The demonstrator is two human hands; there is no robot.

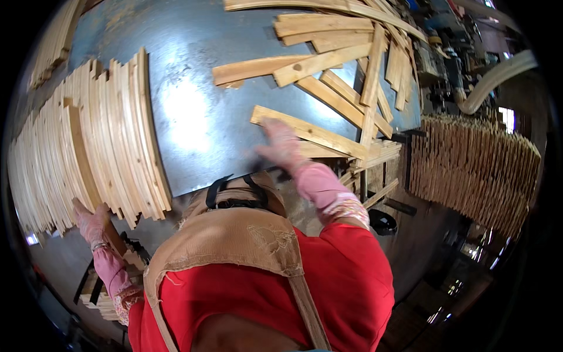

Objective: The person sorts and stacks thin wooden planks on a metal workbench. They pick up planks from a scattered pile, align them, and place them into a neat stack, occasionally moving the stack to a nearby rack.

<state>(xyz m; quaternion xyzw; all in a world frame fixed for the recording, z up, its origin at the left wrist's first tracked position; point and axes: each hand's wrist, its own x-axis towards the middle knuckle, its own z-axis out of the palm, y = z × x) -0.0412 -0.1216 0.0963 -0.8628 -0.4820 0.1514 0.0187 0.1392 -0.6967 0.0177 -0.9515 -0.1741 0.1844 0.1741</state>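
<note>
A long row of pale wooden slats (120,135), packed side by side, covers the left of the metal table. One darker slat (81,155) stands proud of the row. My left hand (92,224) has its thumb and fingers around the near end of that slat. On the right, my right hand (280,144) is slightly blurred, with thumb and fingers apart. Its fingertips touch or hover right by a loose wooden slat (319,134) lying slantwise on the table; contact is hard to make out. Both forearms wear pink sleeves.
Loose slats (325,61) lie crisscross at the table's far right. Bare blue-grey metal tabletop (199,111) lies between the row and them. A tall stack of rough wood (472,170) stands at right, below a machine hose (492,76). A black bowl-like thing (383,223) sits lower down.
</note>
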